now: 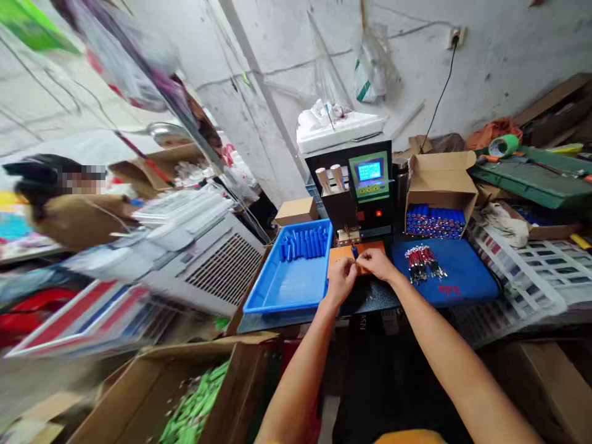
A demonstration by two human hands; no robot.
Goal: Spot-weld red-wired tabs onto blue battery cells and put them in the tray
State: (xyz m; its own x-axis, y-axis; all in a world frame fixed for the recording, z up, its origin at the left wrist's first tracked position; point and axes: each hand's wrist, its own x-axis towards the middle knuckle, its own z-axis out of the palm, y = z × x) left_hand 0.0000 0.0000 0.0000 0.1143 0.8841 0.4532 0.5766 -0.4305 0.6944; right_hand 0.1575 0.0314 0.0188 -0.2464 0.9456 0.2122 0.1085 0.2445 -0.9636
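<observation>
My left hand [341,277] and my right hand [375,264] meet over an orange pad [377,247] in front of a black machine [361,197] with a lit blue screen. Both hands pinch a small blue cylindrical cell [354,253] held upright between their fingertips. A blue tray [287,287] to the left of my hands holds a row of blue cells [304,242] at its far end. To the right, a bundle of red and black wire leads [424,262] lies on a blue mat [462,271].
A cardboard box [439,185] full of blue cells stands right of the machine. Another person sits at far left. An open carton with green pieces [197,407] is below left. White grid trays [531,265] lie at right. A grey ventilated housing [217,265] sits left of the tray.
</observation>
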